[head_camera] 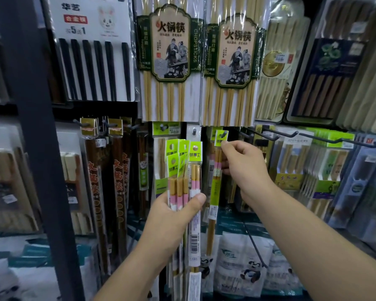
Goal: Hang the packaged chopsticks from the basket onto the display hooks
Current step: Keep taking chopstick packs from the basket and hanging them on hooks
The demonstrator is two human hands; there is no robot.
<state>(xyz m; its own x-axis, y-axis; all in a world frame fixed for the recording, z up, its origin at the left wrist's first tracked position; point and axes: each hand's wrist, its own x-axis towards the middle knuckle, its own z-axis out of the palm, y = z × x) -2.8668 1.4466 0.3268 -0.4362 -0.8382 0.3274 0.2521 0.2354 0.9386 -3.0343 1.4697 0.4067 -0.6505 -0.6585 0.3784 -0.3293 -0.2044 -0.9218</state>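
Chopstick pack (215,192) hangs straight down from the display hook (226,133), and its lime-green header card (221,139) sits right at the hook's tip. The right hand (245,164), just below and to the right of the hook, pinches the card's lower corner between thumb and forefinger. That grip probably serves to steer the punched hole along the prong. Whether the hole is fully on cannot be told, and at least one more green card seems to sit behind it on the same hook.

Left of the hook and lower, the left hand (176,211) has thumb and fingers clamped around a bundle of chopstick packs (183,161). It holds them upright with the header cards fanned at the top, likely so the next one can be picked off easily.

Each clear sleeve holds bamboo-coloured sticks with pink and white bands. The basket is not in view.

Directly above the hook hang large hot-pot chopstick packs (169,61). To the right of it, several bare hooks (269,135) jut out.
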